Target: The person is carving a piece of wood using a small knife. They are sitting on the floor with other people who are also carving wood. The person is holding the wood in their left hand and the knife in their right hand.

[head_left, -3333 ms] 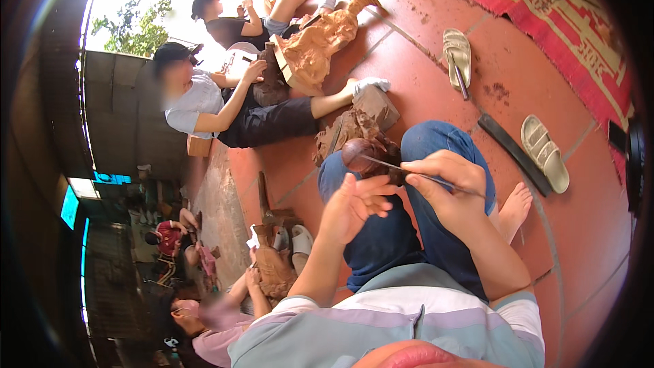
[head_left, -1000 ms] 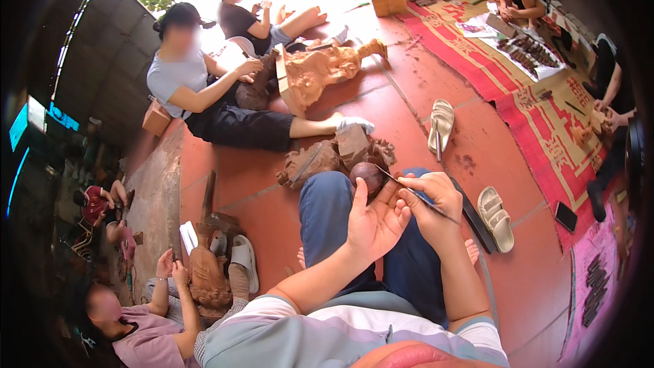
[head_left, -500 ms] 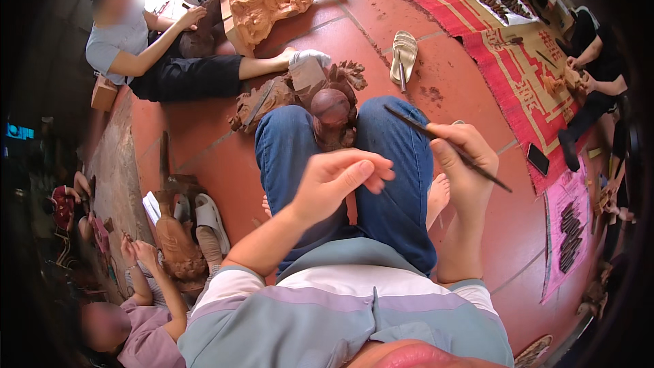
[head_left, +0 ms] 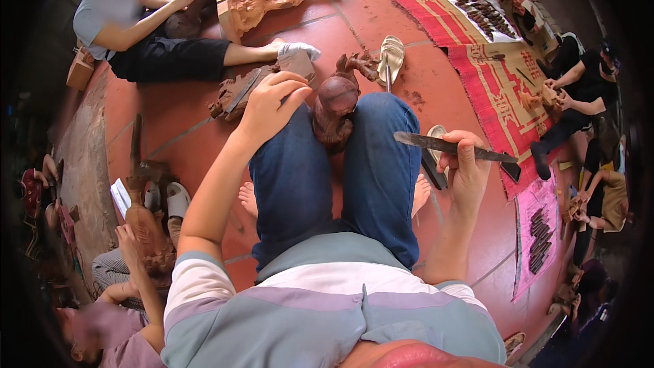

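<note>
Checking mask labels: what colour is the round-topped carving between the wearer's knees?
The carving is dark reddish-brown; head view shows it.

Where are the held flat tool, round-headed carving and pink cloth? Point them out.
Dark flat tool (head_left: 426, 142), head view, left part of its shaft.
Round-headed wooden carving (head_left: 338, 95), head view, its rounded head.
Pink cloth (head_left: 523, 226), head view, bare left edge.

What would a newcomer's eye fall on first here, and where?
Probably the dark, round-topped carving, in the middle between the knees of the blue jeans. Next, the long dark tool in the right hand, to the right. Then the red-and-yellow mat at upper right and the orange-brown carving lying at upper left.
</note>
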{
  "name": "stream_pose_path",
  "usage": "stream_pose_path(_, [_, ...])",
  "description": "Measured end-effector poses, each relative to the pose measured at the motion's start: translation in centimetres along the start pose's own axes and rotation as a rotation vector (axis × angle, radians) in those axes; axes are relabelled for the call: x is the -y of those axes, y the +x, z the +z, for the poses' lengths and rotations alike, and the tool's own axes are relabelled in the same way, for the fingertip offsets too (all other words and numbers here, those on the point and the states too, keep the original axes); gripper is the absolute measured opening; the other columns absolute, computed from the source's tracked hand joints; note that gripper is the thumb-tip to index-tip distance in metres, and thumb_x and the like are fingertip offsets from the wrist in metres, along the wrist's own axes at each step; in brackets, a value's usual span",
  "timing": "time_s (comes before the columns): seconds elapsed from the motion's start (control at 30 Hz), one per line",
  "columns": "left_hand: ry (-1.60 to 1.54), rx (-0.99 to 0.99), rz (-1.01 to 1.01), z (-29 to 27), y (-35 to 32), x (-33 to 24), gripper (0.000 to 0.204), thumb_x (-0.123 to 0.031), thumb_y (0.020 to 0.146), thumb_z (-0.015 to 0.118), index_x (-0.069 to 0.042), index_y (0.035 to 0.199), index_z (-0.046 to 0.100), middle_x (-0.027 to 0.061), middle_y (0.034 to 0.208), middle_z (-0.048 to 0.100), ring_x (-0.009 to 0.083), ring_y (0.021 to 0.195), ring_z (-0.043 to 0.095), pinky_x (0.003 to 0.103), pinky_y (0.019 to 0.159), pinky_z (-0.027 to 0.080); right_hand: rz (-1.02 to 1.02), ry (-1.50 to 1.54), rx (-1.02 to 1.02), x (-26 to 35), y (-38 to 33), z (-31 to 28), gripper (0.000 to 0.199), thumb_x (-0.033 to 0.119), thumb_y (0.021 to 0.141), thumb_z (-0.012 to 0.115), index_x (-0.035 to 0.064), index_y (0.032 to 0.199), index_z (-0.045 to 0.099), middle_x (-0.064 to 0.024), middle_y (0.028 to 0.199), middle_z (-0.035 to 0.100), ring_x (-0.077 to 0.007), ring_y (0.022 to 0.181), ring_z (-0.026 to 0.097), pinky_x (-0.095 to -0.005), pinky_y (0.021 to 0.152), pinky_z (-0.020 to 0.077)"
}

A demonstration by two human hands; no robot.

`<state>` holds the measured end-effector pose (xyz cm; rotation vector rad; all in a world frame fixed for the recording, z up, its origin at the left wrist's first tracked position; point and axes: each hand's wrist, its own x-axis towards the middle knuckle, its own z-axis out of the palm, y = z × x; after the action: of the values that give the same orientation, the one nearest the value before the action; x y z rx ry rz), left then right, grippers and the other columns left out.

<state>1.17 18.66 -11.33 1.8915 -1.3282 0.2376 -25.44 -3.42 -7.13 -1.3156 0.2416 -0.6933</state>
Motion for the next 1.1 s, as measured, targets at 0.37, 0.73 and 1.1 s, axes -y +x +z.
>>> stream_pose_path(0.37, [-1.310, 0.006, -0.621, 4.9, -4.5, -9.4, 0.023, -0.015, 0.096, 0.051, 0.004, 0.099, 0.065, 0.0099, 0.092, 0.067, 0.0134, 0.079, 0.062, 0.027, 0.075, 0.050, -0.431, -0.721, 0.104, -0.4, 1.5, 8.5, 0.017, -0.005, 0.076, 0.070, 0.0002, 0.092, 0.068, -0.0104, 0.084, 0.065, -0.0124, 0.073, 0.063, -0.0220, 0.064, 0.0505])
stream_pose_path(0.73, [-1.308, 0.071, -0.706, 6.5, -6.7, -9.2, 0.025, -0.018, 0.096, 0.051, 0.002, 0.101, 0.065, 0.0072, 0.094, 0.067, 0.0105, 0.084, 0.060, 0.025, 0.078, 0.048, -0.493, -0.654, 0.151, 0.4, -0.2, 8.7, 0.015, -0.009, 0.076, 0.068, -0.0028, 0.090, 0.068, -0.0097, 0.080, 0.065, -0.0139, 0.073, 0.062, -0.0237, 0.066, 0.0487])
stream_pose_path(1.1, [-1.209, 0.137, -0.665, 6.7, -7.3, -10.4, 0.023, -0.019, 0.095, 0.051, -0.001, 0.102, 0.066, 0.0062, 0.092, 0.064, 0.0084, 0.070, 0.058, 0.022, 0.060, 0.049, -0.470, -0.901, 0.111, 0.0, 2.6, 10.2, 0.015, -0.004, 0.075, 0.071, 0.0007, 0.090, 0.071, -0.0103, 0.078, 0.067, -0.0161, 0.069, 0.064, -0.0260, 0.061, 0.0492])
